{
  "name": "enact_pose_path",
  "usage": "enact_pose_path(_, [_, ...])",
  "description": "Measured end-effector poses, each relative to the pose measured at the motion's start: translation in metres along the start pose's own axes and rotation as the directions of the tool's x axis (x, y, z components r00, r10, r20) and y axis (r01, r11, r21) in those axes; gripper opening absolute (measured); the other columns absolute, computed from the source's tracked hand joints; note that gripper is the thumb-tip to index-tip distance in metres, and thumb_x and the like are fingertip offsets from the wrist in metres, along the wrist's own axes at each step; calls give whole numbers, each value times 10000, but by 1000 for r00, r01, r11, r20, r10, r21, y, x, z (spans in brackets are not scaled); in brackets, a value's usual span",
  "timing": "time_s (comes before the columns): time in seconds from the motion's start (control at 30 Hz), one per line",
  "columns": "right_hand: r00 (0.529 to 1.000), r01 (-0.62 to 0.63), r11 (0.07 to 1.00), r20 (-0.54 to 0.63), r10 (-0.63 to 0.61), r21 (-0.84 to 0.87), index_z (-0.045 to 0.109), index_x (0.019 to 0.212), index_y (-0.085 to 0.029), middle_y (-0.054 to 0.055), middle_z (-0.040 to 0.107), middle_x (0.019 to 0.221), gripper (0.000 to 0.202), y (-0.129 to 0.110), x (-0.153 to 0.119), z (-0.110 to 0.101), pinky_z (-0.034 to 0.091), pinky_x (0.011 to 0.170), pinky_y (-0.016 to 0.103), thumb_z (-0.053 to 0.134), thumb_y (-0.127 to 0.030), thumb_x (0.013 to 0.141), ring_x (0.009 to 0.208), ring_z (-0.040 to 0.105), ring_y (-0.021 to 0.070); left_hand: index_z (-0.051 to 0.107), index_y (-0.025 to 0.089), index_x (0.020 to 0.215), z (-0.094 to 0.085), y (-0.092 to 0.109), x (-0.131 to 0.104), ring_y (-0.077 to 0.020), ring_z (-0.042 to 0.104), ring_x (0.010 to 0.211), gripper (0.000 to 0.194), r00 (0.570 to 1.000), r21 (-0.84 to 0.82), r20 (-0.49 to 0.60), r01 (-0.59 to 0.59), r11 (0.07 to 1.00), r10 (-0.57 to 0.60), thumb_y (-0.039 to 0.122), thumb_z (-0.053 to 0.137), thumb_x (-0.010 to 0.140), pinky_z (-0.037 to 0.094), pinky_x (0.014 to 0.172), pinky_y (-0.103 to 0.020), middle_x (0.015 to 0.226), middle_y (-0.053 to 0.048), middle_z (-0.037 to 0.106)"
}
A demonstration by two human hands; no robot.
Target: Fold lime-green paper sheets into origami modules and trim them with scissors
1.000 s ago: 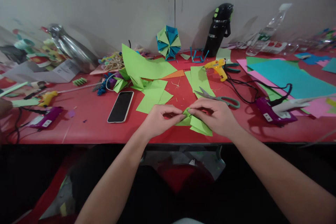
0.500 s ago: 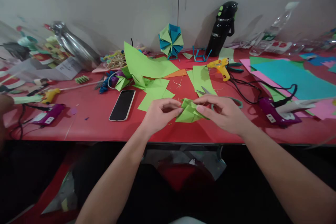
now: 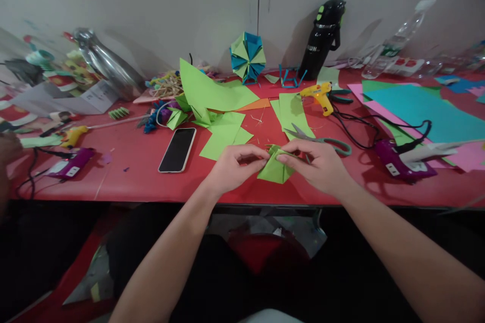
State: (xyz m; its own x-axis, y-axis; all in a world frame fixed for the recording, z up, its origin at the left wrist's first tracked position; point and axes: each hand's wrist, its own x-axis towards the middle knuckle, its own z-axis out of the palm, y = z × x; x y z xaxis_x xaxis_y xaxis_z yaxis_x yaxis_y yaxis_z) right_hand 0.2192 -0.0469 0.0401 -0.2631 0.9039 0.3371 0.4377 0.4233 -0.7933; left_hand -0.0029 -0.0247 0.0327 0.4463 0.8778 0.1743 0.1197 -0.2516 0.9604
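A folded green paper piece [image 3: 277, 167] is held between my two hands near the front edge of the red table [image 3: 129, 181]. My left hand [image 3: 239, 164] pinches its left upper corner between thumb and fingers. On the other side, my right hand [image 3: 316, 164] grips the upper right part with thumb and forefinger. Scissors [image 3: 318, 140] lie just behind my right hand, their grey-green handles partly covered by it. Green paper sheets [image 3: 223, 136] lie behind my left hand, and a phone [image 3: 177, 150] rests to its left.
Behind stand a blue-green paper wheel [image 3: 247, 58] and a black bottle [image 3: 321, 40]. A yellow glue gun [image 3: 319, 96] with cables and a purple power strip [image 3: 403, 161] are at right. Another person's hand [image 3: 9, 154] shows at the far left.
The folded green piece has turned and hangs lower, showing a flatter face. My fingers have closed in nearer each other at its top. More of the scissors shows.
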Motion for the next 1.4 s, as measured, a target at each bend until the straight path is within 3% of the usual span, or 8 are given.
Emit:
enact_pose_path(0.17, [996, 4, 1000, -94, -5, -8, 755, 889, -248, 6, 755, 847, 116, 2, 0, 1, 485, 634, 287, 692, -332, 938, 710, 643, 167, 779, 177, 1054, -3, -1, -2, -210, 749, 945, 249, 995, -110, 80, 65, 992, -56, 228, 792, 811, 614, 872, -329, 1084, -98, 784])
enact_pose_path(0.5, [982, 11, 999, -190, -17, -35, 742, 893, -249, -2, 744, 827, 119, 6, -2, 4, 504, 650, 294, 691, -345, 942, 722, 646, 166, 777, 186, 1134, -2, -4, 1, -218, 758, 947, 394, 984, -215, 99, 164, 963, -145, 233, 866, 753, 633, 849, -329, 1032, -87, 796])
enact_pose_path(0.87, [987, 36, 998, -157, -45, -58, 750, 928, -264, 9, 759, 869, 117, 11, -3, 6, 523, 693, 331, 686, -360, 949, 741, 653, 184, 762, 169, 1110, -1, -4, 0, -210, 754, 897, 421, 969, -203, 95, 243, 949, -228, 192, 880, 706, 632, 847, -351, 954, -79, 784])
enact_pose_path(0.97, [978, 81, 993, -187, -95, -81, 742, 914, -269, 29, 746, 918, 90, 11, -3, 6, 533, 839, 399, 696, -340, 943, 870, 675, 219, 736, 170, 1085, 0, -3, 0, -188, 749, 882, 397, 975, -198, 100, 217, 956, -200, 168, 863, 709, 623, 841, -329, 966, -65, 766])
enact_pose_path(1.13, [974, 92, 990, -198, -111, -107, 721, 901, -265, 90, 661, 1345, 76, 10, -1, 7, 462, 1064, 528, 720, -339, 918, 1255, 616, 305, 626, 176, 978, 4, 1, 0, -155, 739, 819, 341, 978, -211, 127, 191, 959, -166, 115, 833, 713, 604, 811, -304, 912, -37, 732])
enact_pose_path(1.23, [981, 76, 997, -178, -80, -33, 689, 894, -255, 84, 725, 1235, 73, 11, -1, 9, 484, 1055, 493, 716, -318, 919, 1185, 668, 280, 578, 181, 936, 7, 1, 1, -153, 740, 828, 354, 975, -209, 126, 207, 956, -183, 85, 825, 702, 592, 810, -297, 873, -20, 718])
enact_pose_path(1.4, [965, 63, 998, -256, -63, -10, 671, 866, -256, 40, 750, 966, 80, 12, 0, 11, 538, 949, 435, 725, -299, 907, 962, 702, 237, 585, 176, 932, 9, -5, 4, -162, 736, 876, 331, 974, -260, 95, 225, 939, -207, 108, 828, 717, 592, 832, -311, 922, -42, 737])
